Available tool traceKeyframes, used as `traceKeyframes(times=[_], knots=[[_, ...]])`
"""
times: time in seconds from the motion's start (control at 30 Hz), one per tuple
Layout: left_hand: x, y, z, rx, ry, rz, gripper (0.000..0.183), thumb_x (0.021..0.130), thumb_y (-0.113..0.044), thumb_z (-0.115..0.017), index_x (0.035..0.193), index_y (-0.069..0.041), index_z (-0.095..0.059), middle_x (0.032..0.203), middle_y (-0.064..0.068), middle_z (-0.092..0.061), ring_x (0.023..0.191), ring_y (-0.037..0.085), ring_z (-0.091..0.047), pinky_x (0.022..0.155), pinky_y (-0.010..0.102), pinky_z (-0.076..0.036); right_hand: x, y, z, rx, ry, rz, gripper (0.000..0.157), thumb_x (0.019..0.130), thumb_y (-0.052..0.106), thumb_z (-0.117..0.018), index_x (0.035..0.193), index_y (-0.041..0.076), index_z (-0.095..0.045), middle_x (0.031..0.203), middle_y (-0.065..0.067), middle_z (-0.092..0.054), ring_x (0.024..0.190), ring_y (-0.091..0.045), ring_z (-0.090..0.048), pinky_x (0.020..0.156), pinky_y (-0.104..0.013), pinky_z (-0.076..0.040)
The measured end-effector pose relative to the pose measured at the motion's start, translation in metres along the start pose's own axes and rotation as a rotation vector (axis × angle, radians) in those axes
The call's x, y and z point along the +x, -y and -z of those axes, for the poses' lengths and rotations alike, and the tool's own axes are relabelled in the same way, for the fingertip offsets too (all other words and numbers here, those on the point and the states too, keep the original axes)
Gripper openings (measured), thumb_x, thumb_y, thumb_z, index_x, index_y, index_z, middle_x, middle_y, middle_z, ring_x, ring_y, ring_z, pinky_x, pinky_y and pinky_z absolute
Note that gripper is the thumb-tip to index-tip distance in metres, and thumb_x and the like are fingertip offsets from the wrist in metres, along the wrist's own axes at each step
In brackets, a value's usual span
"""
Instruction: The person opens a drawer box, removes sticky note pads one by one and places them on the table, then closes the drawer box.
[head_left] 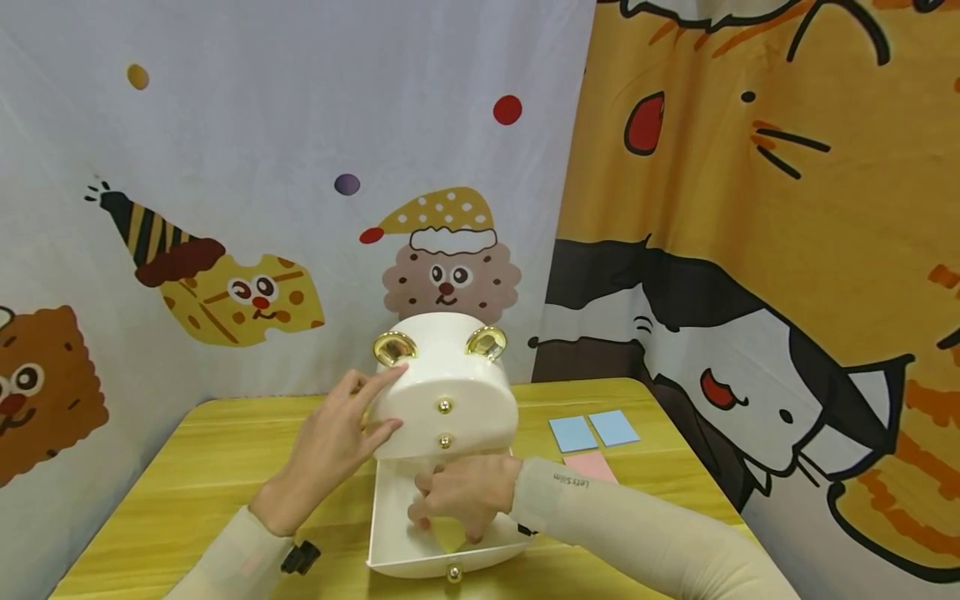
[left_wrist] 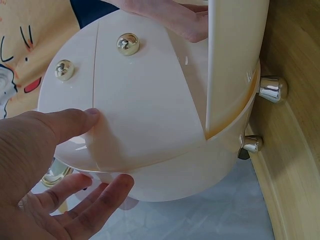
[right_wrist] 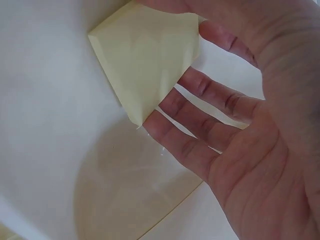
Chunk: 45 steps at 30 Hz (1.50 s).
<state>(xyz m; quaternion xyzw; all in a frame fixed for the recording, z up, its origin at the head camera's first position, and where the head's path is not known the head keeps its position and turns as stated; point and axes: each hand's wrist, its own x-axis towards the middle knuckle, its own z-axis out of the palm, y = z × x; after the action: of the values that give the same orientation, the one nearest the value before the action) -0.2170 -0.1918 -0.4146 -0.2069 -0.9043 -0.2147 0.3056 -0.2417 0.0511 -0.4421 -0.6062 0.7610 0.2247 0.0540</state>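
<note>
A white desktop storage box with gold ears and round gold knobs stands on the table, its bottom drawer pulled out. My right hand reaches down into that drawer and pinches a pale yellow sticky-note pad between thumb and fingertips, close over the drawer floor. At the left side of the box is my left hand. In the left wrist view its thumb rests on the box front near the seam between two upper drawers, while the other fingers extend loosely beside the curved side. Both upper drawers are closed.
Two blue sticky-note pads lie on the yellow wood-grain table right of the box. A pink pad in front of them is partly hidden by the right sleeve. A cartoon-printed curtain hangs behind.
</note>
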Motion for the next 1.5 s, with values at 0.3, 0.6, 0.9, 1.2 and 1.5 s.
traceKeyframes(times=[0.3, 0.6, 0.9, 1.2, 1.5], knots=[[-0.001, 0.001, -0.001, 0.003, -0.005, 0.0, 0.087, 0.092, -0.019, -0.103, 0.169, -0.032, -0.063, 0.112, 0.009, -0.065, 0.076, 0.008, -0.046, 0.058, 0.02, -0.043, -0.002, -0.001, 0.001, -0.035, -0.018, -0.015, 0.076, 0.082, 0.052, -0.105, 0.147, 0.053, -0.067, 0.132, 0.016, -0.067, 0.099, -0.001, -0.066, 0.072, -0.016, -0.05], [-0.001, 0.001, 0.0, 0.005, -0.003, 0.003, 0.087, 0.093, -0.02, -0.102, 0.169, -0.033, -0.062, 0.111, 0.008, -0.064, 0.076, 0.008, -0.046, 0.058, 0.02, -0.043, -0.006, -0.003, 0.004, -0.015, -0.037, -0.013, 0.073, 0.086, 0.048, -0.101, 0.152, 0.049, -0.07, 0.136, 0.015, -0.069, 0.104, -0.002, -0.069, 0.076, -0.014, -0.052], [-0.001, 0.001, -0.001, 0.003, -0.008, -0.007, 0.087, 0.093, -0.02, -0.102, 0.169, -0.032, -0.062, 0.11, 0.008, -0.063, 0.077, 0.009, -0.047, 0.059, 0.021, -0.045, -0.011, -0.005, 0.007, -0.01, -0.064, -0.006, 0.069, 0.089, 0.047, -0.098, 0.153, 0.044, -0.071, 0.139, 0.013, -0.071, 0.112, -0.004, -0.074, 0.087, -0.014, -0.058], [0.0, 0.0, 0.0, -0.001, -0.002, 0.0, 0.085, 0.094, -0.02, -0.101, 0.169, -0.032, -0.062, 0.111, 0.008, -0.063, 0.077, 0.009, -0.046, 0.058, 0.021, -0.044, -0.015, -0.01, 0.011, 0.053, -0.082, 0.003, 0.067, 0.09, 0.04, -0.098, 0.152, 0.037, -0.074, 0.139, 0.008, -0.074, 0.109, -0.005, -0.075, 0.095, -0.015, -0.06], [0.0, 0.001, 0.0, 0.0, -0.003, 0.0, 0.084, 0.095, -0.02, -0.101, 0.169, -0.032, -0.063, 0.111, 0.009, -0.063, 0.077, 0.009, -0.046, 0.058, 0.021, -0.044, -0.019, -0.013, 0.012, 0.115, -0.136, -0.006, 0.065, 0.089, 0.033, -0.097, 0.151, 0.035, -0.076, 0.14, 0.006, -0.074, 0.105, -0.003, -0.072, 0.092, -0.013, -0.057]])
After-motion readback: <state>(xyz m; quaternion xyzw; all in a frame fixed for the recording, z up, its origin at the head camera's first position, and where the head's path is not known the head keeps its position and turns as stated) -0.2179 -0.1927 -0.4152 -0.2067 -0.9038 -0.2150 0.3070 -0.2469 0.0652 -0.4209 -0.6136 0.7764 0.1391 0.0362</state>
